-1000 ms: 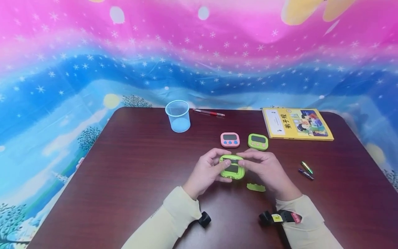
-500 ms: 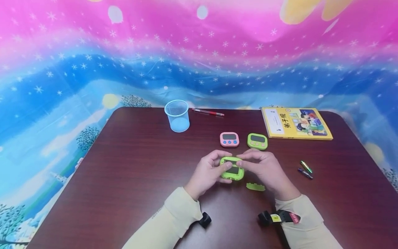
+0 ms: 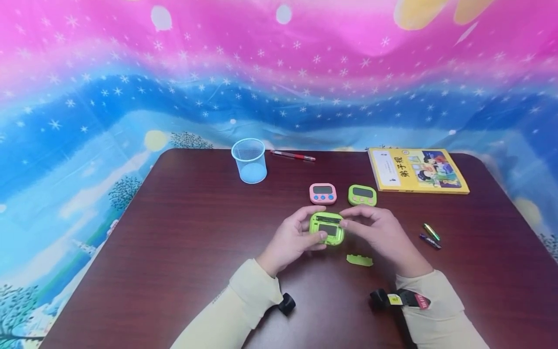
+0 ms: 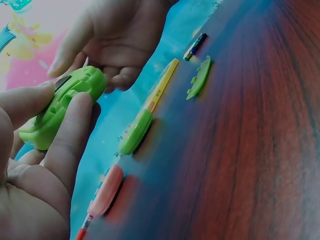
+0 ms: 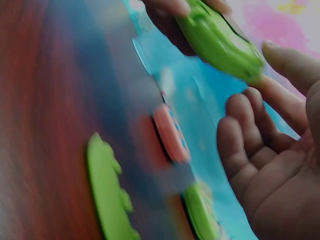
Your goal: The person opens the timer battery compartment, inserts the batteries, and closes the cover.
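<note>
A lime-green digital timer (image 3: 333, 239), its back facing up and battery compartment uncovered, is held above the table. My left hand (image 3: 287, 240) grips it by its left side, thumb on the back and fingers beneath. At its right edge is my right hand (image 3: 383, 232), thumb and index finger extended; in the right wrist view the thumb stands apart from the timer (image 5: 215, 45). A dark strip runs along the compartment; whether a battery lies in it is unclear. Below on the table lies a green battery cover (image 3: 359, 261). Two batteries (image 3: 430, 236) lie to the right.
Behind the hands are a pink timer (image 3: 323, 194) and another green timer (image 3: 362, 195). Farther back stand a blue mesh pen cup (image 3: 253, 167), a red pen (image 3: 293, 155) and a yellow book (image 3: 418, 170) at the right rear.
My left thumb has slid down from the compartment to the timer's lower part, baring the dark strip. The timer has risen slightly in the view; my right thumb has drawn back to its edge.
</note>
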A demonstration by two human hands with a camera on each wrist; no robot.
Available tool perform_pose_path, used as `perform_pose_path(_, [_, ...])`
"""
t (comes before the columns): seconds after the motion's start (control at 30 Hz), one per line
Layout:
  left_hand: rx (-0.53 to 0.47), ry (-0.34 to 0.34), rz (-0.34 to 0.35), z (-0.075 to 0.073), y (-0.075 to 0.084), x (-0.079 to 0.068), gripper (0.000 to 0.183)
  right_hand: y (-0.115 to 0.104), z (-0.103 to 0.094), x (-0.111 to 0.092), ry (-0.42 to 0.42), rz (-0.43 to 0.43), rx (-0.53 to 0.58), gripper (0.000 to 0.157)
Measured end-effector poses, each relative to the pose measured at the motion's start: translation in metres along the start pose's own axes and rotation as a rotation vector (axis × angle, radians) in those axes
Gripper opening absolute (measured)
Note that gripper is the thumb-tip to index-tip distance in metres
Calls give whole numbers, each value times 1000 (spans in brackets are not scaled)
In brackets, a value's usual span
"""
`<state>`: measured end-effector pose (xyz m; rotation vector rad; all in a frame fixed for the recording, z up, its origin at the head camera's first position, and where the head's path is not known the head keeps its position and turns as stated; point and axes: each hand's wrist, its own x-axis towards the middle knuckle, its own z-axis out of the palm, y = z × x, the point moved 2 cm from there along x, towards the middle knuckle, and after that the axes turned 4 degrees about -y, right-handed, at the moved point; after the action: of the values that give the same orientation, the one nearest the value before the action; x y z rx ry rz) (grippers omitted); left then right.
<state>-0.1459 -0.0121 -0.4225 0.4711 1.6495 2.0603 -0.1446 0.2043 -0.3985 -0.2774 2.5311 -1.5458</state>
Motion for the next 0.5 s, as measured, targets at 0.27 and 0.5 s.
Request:
perform_pose_path(0.27, [-30, 33, 2, -5, 3, 1, 58, 15, -25, -7, -141, 9, -202, 29])
perform_pose_path(0.5, [-33, 32, 10, -7, 3, 1, 59, 28, -17, -16, -234, 11, -242, 22])
